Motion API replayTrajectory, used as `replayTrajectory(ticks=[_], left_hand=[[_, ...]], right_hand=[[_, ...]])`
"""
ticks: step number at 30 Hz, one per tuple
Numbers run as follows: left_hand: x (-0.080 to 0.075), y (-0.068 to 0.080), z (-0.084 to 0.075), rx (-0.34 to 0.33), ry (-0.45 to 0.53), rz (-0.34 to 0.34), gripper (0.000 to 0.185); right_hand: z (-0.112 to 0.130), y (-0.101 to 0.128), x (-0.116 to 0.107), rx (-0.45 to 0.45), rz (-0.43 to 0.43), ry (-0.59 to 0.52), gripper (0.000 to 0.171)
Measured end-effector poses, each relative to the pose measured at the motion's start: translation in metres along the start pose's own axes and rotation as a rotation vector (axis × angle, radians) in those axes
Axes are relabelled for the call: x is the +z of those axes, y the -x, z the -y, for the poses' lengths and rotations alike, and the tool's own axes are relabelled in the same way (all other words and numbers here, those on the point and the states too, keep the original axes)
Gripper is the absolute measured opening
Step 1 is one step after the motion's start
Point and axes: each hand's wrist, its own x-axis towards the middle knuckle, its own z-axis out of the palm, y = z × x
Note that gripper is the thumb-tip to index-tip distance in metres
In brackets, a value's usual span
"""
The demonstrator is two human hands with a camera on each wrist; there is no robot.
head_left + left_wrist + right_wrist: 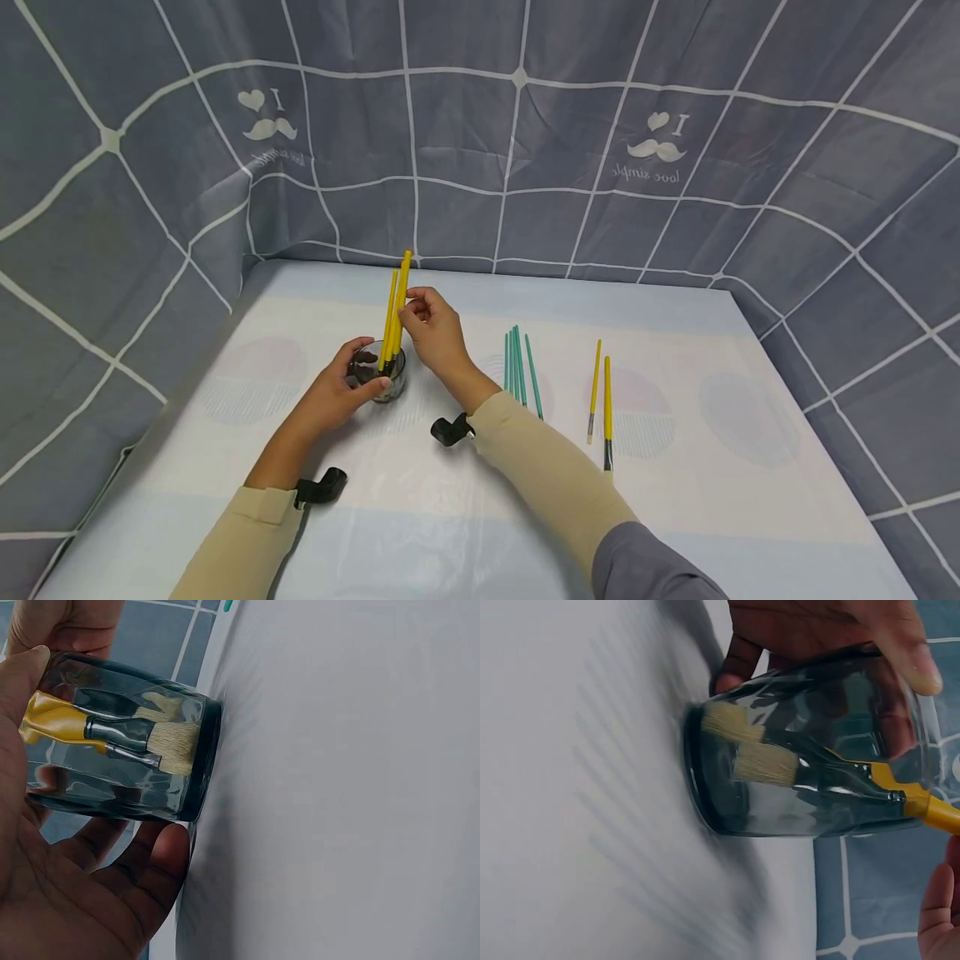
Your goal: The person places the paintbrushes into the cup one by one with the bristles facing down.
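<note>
Behind the glass [157, 799], a grey curtain [465, 125] is hung, printed with white lines, hearts and moustaches. Below the curtain, the pale, faintly patterned tabletop [375, 533] is spread beneath and around the glass. On the near side of the glass, a beige left sleeve [240, 542] and a beige right sleeve [551, 483] are seen, the latter met by grey cloth higher up. The glass is clasped by the left hand [337, 392], its thumb laid along the near side and its fingers curved round the far side. Above the rim of the glass, a yellow handle is pinched by the right hand [438, 329]. The glass itself is kept roughly upright, its base at the tabletop. Yellow brushes [402, 287] are stood in the glass, bristles down; their exact number cannot be told. Well to the right of the glass, two loose yellow brushes [607, 400] are laid. Between these and the glass, thin green rods [518, 358] are grouped, their near ends partly hidden by the right sleeve.
</note>
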Motion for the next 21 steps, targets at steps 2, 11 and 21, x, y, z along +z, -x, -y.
replayTrajectory(ticks=[2, 11, 21], left_hand=[[0.001, 0.0, 0.0, 0.004, 0.003, 0.001, 0.078], [0.001, -0.001, 0.0, 0.006, 0.014, 0.007, 0.076], [0.0, -0.001, 0.002, 0.016, 0.005, 0.001, 0.076]], right_hand=[[-0.003, 0.001, 0.002, 0.015, 0.011, 0.017, 0.023], [-0.009, 0.004, 0.005, 0.051, 0.052, 0.027, 0.026], [-0.012, 0.003, 0.0, 0.106, 0.118, 0.006, 0.027]])
